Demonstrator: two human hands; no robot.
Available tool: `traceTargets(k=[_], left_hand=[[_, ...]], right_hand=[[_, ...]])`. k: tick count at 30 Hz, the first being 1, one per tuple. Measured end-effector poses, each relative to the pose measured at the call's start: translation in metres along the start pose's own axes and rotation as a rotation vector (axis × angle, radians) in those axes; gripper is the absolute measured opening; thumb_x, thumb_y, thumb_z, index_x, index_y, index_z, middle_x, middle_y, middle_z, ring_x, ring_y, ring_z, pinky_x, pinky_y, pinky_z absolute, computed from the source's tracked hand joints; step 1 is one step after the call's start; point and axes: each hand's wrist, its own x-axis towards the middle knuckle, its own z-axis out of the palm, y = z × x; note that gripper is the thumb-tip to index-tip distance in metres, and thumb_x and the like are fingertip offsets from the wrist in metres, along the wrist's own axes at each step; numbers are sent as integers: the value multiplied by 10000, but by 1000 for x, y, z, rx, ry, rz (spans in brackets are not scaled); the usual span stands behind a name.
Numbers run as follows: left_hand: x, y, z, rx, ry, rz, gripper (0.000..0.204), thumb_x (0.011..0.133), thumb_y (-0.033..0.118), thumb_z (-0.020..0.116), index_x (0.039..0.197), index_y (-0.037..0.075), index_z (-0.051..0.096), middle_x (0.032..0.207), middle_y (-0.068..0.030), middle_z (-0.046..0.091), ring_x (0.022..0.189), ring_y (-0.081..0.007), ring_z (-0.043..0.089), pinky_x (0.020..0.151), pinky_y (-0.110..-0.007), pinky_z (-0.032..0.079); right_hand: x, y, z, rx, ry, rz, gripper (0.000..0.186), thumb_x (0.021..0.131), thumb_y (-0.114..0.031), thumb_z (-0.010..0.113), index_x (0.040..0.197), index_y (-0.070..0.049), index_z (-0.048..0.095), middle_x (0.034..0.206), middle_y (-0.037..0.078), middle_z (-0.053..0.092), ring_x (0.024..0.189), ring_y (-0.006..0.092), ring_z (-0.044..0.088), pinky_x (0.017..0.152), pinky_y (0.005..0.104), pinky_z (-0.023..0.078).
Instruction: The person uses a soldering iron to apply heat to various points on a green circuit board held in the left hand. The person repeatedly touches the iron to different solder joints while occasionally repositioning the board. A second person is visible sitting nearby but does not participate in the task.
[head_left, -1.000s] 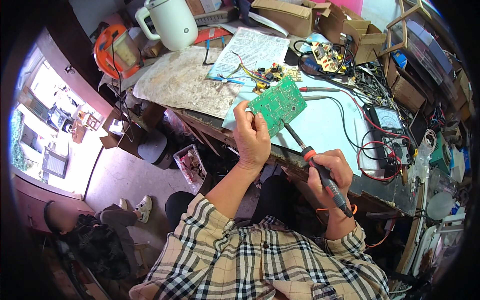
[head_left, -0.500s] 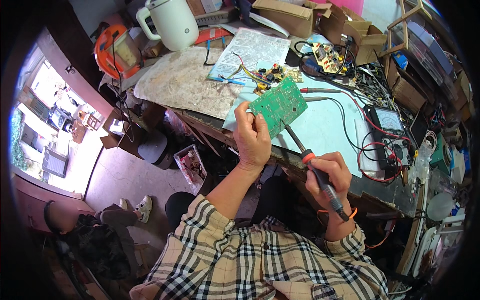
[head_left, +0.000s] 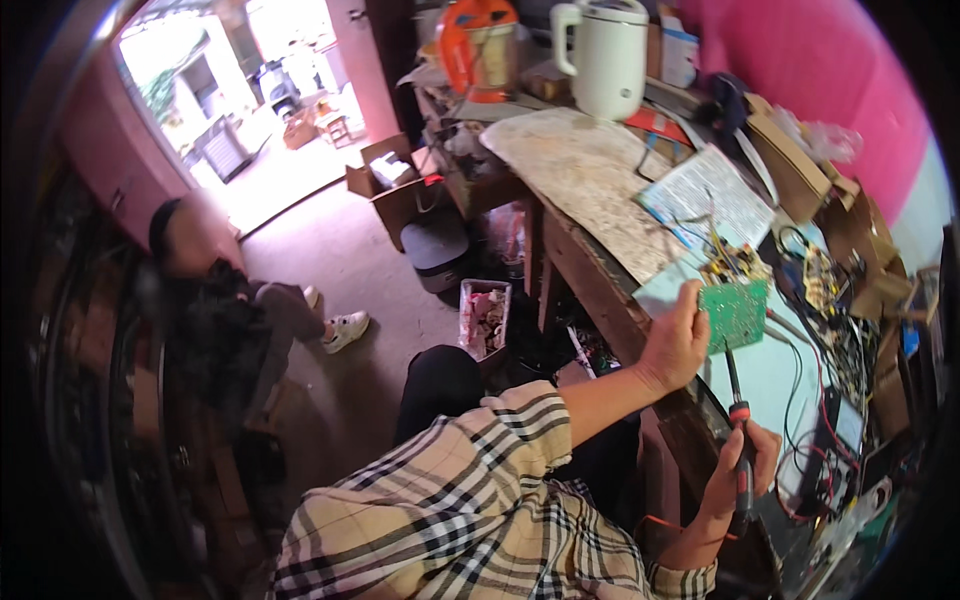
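My left hand (head_left: 678,342) grips a green circuit board (head_left: 735,312) by its left edge, holding it up above the workbench. The solder side, dotted with small joints, faces me. In my right hand (head_left: 745,465) is a soldering iron (head_left: 740,440) with a black handle and a red collar. Its thin metal shaft points up, and the tip is at the board's lower edge area; whether it touches cannot be made out. Behind the board lie its parts and coloured wires (head_left: 735,262).
A stained mat (head_left: 580,160) and a printed sheet (head_left: 715,195) cover the bench. A white kettle (head_left: 608,65) and an orange jug (head_left: 480,50) stand at the back. An analog multimeter (head_left: 848,428) with leads lies right. Another person (head_left: 225,320) sits at the left; a box of scraps (head_left: 485,320) is below.
My view has swung left, so the bench, board and both hands appear farther right. The board is still in my left hand and the soldering iron in my right.
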Motion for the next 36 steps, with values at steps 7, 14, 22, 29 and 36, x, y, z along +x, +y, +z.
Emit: traceTargets(k=[7,14,22,29,36], left_hand=[[2,0,-6,-25,17,54,360,947,4,510,1279,26,371,717,-161,503,620,-331,566,575,-392,427],[0,-2,-1,-9,33,46,351,950,24,515,1280,23,395,711,-171,515,616,-347,564,577,-405,437],[6,15,-18,142,-31,-15,308,949,67,517,1239,-7,445,685,-154,543,582,-303,584,558,-406,457],[4,15,-13,85,-55,12,322,927,-18,522,1235,-3,427,652,-49,458,543,-138,477,518,-299,394],[5,11,-9,33,-29,40,296,926,-27,528,1210,2,451,623,-6,427,545,-80,412,504,-262,346]], right_hand=[[10,-17,0,14,-116,122,78,919,-38,596,952,31,586,855,91,548,751,171,520,686,305,452],[22,0,-14,151,-174,273,95,968,-70,540,951,8,592,835,32,520,627,84,435,567,232,369],[28,1,-16,348,-161,389,161,832,-13,617,985,22,653,823,49,548,651,103,505,597,241,397],[20,-5,-5,343,-29,343,163,870,-20,612,1019,42,637,786,40,580,593,86,507,559,224,400],[25,1,-6,592,193,600,200,988,-180,565,953,15,535,647,68,572,445,78,459,466,235,434]])
